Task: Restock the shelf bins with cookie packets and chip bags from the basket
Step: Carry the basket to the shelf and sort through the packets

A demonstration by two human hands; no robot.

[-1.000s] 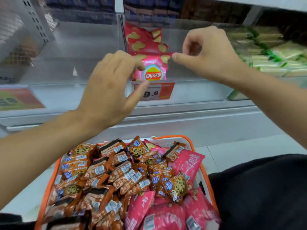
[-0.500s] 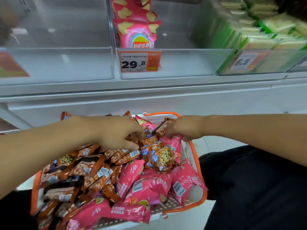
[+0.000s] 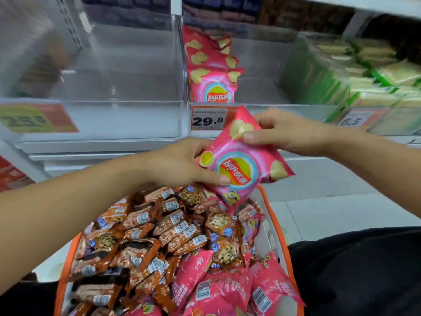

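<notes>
My left hand (image 3: pixel 182 163) pinches the side edge of a glossy pink foil chip bag (image 3: pixel 239 165); my right hand (image 3: pixel 284 131) pinches its top corner. It seems light, puffy, slippery and easily crushed, so edges and seams look the safest hold. The bag hangs tilted just above the orange-rimmed white plastic basket (image 3: pixel 273 215), below the clear plastic shelf bin (image 3: pixel 262 110) holding matching bags.
</notes>
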